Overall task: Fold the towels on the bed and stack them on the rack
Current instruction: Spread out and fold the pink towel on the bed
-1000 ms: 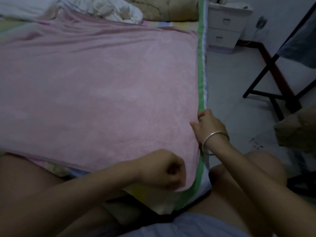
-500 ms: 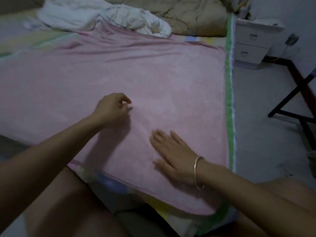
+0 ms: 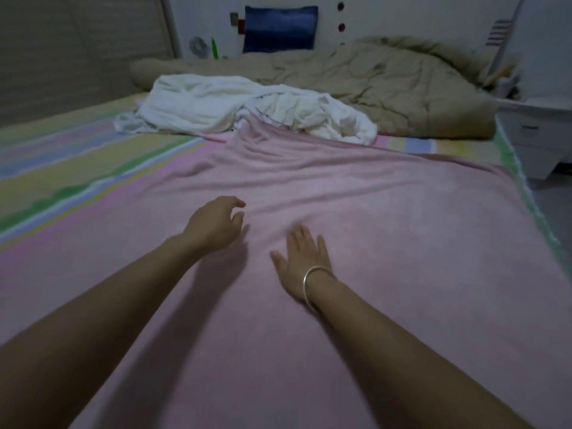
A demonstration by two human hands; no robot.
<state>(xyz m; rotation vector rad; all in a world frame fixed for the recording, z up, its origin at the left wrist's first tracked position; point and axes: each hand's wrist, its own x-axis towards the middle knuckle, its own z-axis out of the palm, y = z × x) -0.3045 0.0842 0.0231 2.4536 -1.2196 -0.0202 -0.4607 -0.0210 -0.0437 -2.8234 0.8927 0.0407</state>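
Bed (image 3: 62, 168) with striped sheet, showing left of and beyond pink towel (image 3: 387, 243). Pink towel spread flat over near part of bed, wrinkled toward its far end. Beige quilt (image 3: 387, 85) bunched well beyond pink towel. Crumpled white towels (image 3: 216, 103) heaped at pink towel's far edge. White nightstand (image 3: 538, 140) off pink towel's far right corner. Blue cushion (image 3: 280, 27) far beyond pink towel, against wall. Left hand (image 3: 213, 226) over pink towel's middle, fingers loosely curled, gripping nothing; contact with cloth unclear. Right hand (image 3: 305, 261) slightly right of pink towel's middle, palm-down flat on it, fingers straight, nothing held. Silver bangle (image 3: 311, 281) on right wrist.
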